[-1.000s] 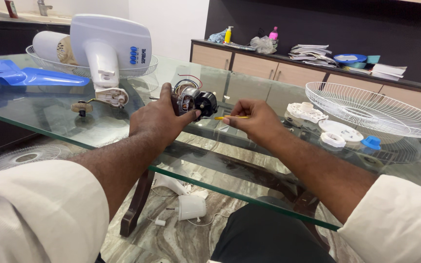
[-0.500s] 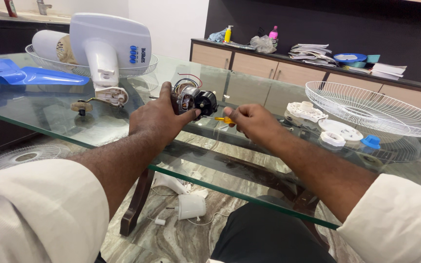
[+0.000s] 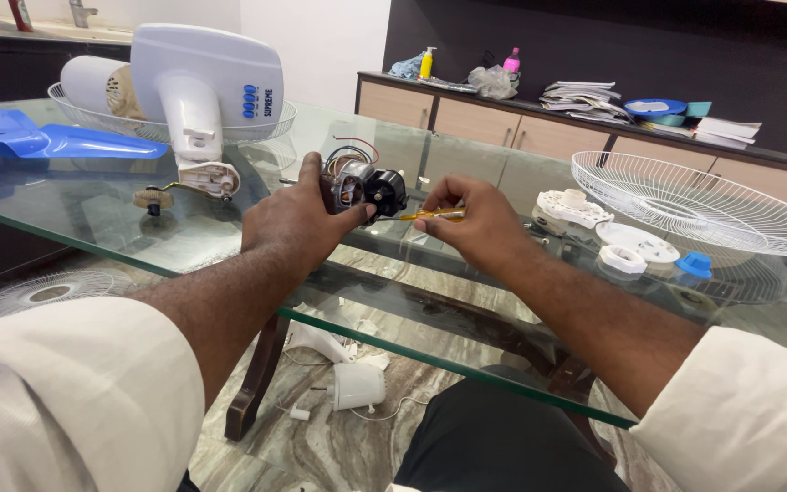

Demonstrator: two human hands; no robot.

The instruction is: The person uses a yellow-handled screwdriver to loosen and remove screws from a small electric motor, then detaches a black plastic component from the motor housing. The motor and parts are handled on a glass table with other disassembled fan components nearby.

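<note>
Right now the person's left hand (image 3: pixel 298 223) is wrapped around a small fan motor (image 3: pixel 363 187), with the thumb and fingers pressed on its sides. The motor is black and silver, with thin coloured wires coming out of its top, and it is held just above the middle of the glass table (image 3: pixel 120 228). The right hand (image 3: pixel 475 223) pinches a little yellow screwdriver (image 3: pixel 430 216) between the thumb and the first fingers, and the metal tip points at the side of the motor. Behind the left hand sits a big white fan body (image 3: pixel 207 91) lying in a wire guard, and a blue fan blade (image 3: pixel 38 141) lies to the left of it. On the right side of the table rests a round white wire grille (image 3: pixel 694 205), with some small white plastic parts (image 3: pixel 608 232) and a blue cap (image 3: pixel 694 266) near it.
</note>
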